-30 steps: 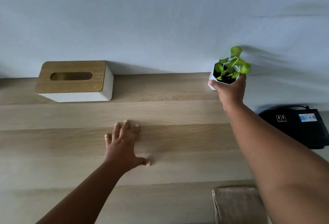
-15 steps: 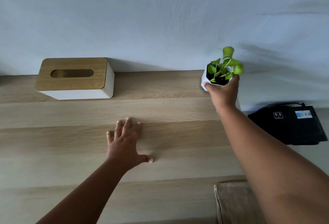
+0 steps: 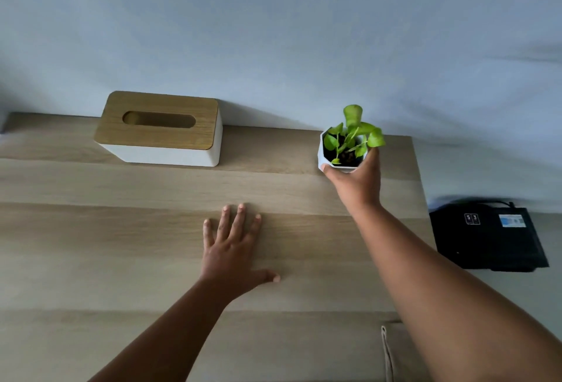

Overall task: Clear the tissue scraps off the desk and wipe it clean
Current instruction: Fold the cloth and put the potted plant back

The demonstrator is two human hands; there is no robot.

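My right hand (image 3: 357, 182) grips a small white faceted pot with a green plant (image 3: 343, 147) at the back right of the light wooden desk (image 3: 121, 229). Whether the pot rests on the desk or is held just above it, I cannot tell. My left hand (image 3: 232, 248) lies flat on the desk's middle, palm down, fingers spread, holding nothing. A beige cloth (image 3: 395, 354) lies at the front right edge, partly hidden under my right forearm. No tissue scraps are in sight.
A white tissue box with a wooden lid (image 3: 159, 129) stands at the back left against the wall. A black box-shaped device with labels (image 3: 489, 238) sits on a lower surface beyond the desk's right edge.
My right hand has carried the plant pot leftward, away from the desk's right edge and further onto the desk. My left hand has stayed flat in place.
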